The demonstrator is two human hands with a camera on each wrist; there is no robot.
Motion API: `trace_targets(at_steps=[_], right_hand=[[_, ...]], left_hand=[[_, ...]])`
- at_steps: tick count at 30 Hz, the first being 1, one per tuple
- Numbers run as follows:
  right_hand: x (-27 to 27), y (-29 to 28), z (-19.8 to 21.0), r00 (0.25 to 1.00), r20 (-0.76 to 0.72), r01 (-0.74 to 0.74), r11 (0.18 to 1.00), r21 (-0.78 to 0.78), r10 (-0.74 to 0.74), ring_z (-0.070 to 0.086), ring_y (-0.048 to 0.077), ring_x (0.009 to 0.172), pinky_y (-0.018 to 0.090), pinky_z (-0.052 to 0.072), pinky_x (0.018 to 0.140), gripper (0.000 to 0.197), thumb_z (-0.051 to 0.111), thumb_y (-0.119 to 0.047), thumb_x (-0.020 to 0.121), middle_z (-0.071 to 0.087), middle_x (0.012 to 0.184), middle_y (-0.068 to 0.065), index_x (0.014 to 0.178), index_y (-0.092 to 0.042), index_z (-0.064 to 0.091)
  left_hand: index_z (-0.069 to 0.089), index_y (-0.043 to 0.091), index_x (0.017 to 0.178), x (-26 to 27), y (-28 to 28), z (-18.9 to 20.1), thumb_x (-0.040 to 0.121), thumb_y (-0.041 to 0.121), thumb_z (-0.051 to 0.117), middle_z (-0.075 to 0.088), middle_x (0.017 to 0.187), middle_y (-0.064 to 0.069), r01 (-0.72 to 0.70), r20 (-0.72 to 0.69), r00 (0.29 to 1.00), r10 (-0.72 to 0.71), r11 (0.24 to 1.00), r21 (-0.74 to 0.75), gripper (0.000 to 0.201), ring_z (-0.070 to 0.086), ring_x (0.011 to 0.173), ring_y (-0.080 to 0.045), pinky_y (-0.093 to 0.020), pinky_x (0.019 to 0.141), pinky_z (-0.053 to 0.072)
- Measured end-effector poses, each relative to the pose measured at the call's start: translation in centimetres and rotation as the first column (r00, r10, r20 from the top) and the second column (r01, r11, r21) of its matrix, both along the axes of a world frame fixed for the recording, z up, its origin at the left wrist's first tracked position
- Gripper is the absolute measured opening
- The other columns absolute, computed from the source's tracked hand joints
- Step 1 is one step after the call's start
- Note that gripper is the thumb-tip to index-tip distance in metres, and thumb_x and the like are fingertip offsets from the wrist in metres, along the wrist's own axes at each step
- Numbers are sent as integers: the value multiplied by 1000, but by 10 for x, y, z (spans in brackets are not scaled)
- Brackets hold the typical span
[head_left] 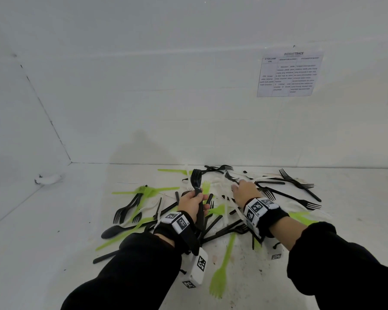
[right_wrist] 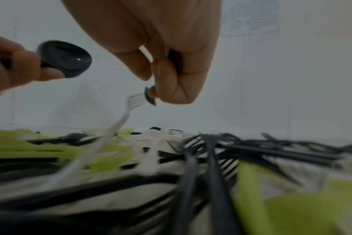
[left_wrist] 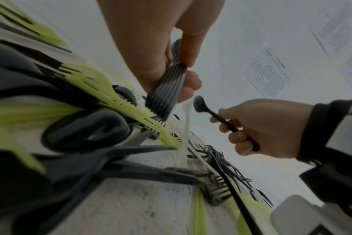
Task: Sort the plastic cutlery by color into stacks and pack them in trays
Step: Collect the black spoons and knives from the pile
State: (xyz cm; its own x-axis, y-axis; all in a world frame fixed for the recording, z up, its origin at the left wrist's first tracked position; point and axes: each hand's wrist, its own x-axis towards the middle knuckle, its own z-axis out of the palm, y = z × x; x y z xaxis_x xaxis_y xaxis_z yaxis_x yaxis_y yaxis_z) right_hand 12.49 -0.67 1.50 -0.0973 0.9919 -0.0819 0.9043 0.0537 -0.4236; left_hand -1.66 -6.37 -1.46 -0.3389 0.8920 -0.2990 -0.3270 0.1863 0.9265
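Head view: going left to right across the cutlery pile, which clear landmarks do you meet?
Black spoon → left hand gripping a stack of black forks → lone green fork lying nearest the camera → right hand reaching into the pile → black fork at the far right.

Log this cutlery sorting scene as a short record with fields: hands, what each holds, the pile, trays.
left hand: grips a stack of black cutlery, fork tines up
right hand: over the pile, grips a black spoon
pile: black, green and white pieces mixed on the white surface
nearest loose piece: green fork, apart from the pile
trays: none in view
wall: printed sheet, text too small to read
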Motion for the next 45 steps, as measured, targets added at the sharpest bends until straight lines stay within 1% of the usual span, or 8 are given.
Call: trace_targets(at_steps=[7, 13, 17, 25, 30, 36, 39, 45], right_hand=[[-39, -35, -11, 911, -407, -107, 992, -67, 71, 59, 30, 108, 37, 46, 94, 29, 41, -16, 96, 64, 113, 14, 116, -5, 59], [-50, -53, -20, 842, -519, -144, 988, 49, 149, 52, 12, 85, 11, 37, 65, 29, 57, -14, 90, 57, 87, 0, 118, -12, 57], [-53, -52, -17, 832, -502, -231, 970, 70, 235, 55, 12, 85, 12, 33, 64, 27, 63, -16, 86, 61, 85, 1, 113, -12, 63], [-57, -34, -10, 829, -39, -552, 827, 106, 558, 55, 23, 109, 19, 37, 87, 28, 46, -4, 89, 61, 114, 8, 109, -11, 64], [-62, -32, -20, 498, 412, -769, 608, -197, 763, 46, 23, 121, 35, 40, 95, 48, 51, -14, 89, 47, 130, 1, 131, -37, 50], [-64, -22, -25, 408, 600, -835, 547, -58, 688, 40, 23, 123, 38, 35, 97, 29, 54, -25, 91, 45, 128, 2, 120, -27, 60], [-57, -14, -24, 484, 551, -807, 590, -18, 680, 39, 21, 124, 35, 33, 97, 26, 56, -30, 90, 44, 130, 0, 113, -23, 63], [-43, 4, -11, 886, 198, -464, 808, 363, 420, 45, 24, 120, 33, 32, 98, 35, 43, -31, 97, 52, 128, 5, 123, -11, 52]], left_hand=[[55, 6, 82, 7, -3, 3, 97, 0, 41, 54, 67, -7, -43, 41, 998, 42, 999, 6, 21, 55, 42, -10, -20, 45, 47], [64, -2, 90, -5, -8, -4, 93, -2, 48, 66, 69, -12, -60, -8, 998, 60, 998, 19, 17, 60, 71, -26, -41, 83, 50], [60, -3, 98, -15, -16, -2, 97, 0, 41, 62, 81, -14, -11, 52, 999, 10, 1000, 24, 19, 64, 64, -19, -29, 59, 56], [47, 9, 79, -48, -23, 6, 100, 5, 34, 54, 73, -5, -170, 14, 985, 171, 985, -40, 26, 53, 32, -9, -18, 36, 41], [46, 10, 83, -64, -24, 10, 101, 8, 33, 52, 66, -4, -186, 25, 982, 188, 981, -62, 23, 47, 29, -9, -17, 38, 39], [47, 12, 81, -66, -25, 14, 101, 8, 33, 49, 69, -5, -162, 41, 986, 164, 986, -49, 25, 46, 30, -10, -16, 36, 37], [47, 11, 81, -72, -28, 16, 101, 7, 34, 49, 69, -4, -177, 34, 983, 179, 983, -36, 24, 46, 29, -9, -16, 36, 38], [49, 13, 81, -87, -34, 19, 101, 8, 35, 51, 70, -3, -206, 16, 978, 206, 978, -27, 24, 48, 38, -12, -23, 46, 39]])
